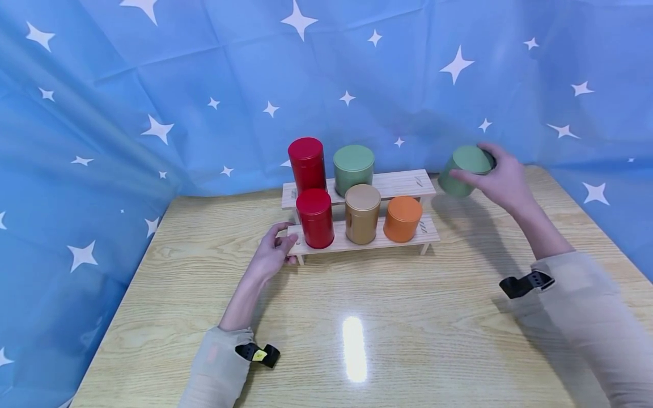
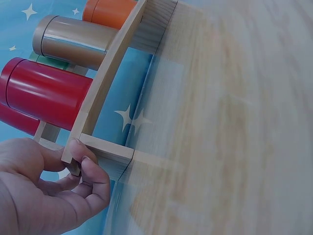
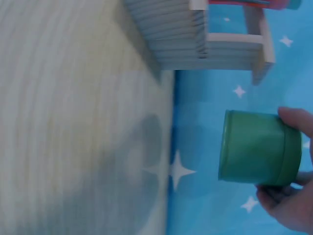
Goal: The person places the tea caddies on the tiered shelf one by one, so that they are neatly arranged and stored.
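Note:
My right hand (image 1: 505, 175) grips a green canister (image 1: 461, 174) by its lid end, held up off the table to the right of a two-tier wooden rack (image 1: 400, 182). In the right wrist view the same green canister (image 3: 257, 147) has thumb and fingers on either side of it. My left hand (image 1: 272, 249) pinches the left end of the rack's lower shelf, thumb on top and fingers curled below. On that lower shelf stand a red canister (image 1: 315, 220), a gold canister (image 1: 362, 215) and an orange canister (image 1: 403, 220). The upper shelf carries a taller red canister (image 1: 308, 164) and another green canister (image 1: 353, 169).
The rack stands near the back of a light wooden table (image 1: 398, 317). Behind it and to both sides hangs a blue cloth (image 1: 214, 68) with white stars. Black straps with small cameras sit on both sleeves.

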Demonstrator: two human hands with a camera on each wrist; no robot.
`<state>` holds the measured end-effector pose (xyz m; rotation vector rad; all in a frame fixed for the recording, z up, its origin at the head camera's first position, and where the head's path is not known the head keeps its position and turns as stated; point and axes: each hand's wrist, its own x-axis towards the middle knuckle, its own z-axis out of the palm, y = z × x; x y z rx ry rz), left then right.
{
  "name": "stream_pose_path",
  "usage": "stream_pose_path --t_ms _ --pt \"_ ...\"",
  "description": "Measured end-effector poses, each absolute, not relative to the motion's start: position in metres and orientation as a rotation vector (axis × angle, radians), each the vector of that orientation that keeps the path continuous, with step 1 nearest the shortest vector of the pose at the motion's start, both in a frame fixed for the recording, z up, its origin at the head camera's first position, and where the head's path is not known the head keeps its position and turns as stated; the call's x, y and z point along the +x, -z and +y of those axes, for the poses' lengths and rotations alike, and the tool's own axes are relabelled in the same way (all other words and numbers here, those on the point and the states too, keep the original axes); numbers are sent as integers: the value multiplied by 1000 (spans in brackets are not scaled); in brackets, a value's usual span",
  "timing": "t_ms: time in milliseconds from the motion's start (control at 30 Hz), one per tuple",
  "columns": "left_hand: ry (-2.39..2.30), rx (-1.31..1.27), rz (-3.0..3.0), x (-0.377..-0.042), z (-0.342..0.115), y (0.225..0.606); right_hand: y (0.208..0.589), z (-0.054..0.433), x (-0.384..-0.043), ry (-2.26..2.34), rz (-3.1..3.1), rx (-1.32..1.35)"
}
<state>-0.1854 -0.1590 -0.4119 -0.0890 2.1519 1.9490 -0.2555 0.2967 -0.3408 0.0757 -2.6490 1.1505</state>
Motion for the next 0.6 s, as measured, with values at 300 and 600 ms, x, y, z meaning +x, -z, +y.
stream_pose_path --t_ms 300,600 --pt "-1960 -93 2145 -185 -159 412 315 288 -250 -1227 -2547 45" --pt "-1956 -74 2146 -185 -160 411 300 260 -241 -1211 -2532 118"
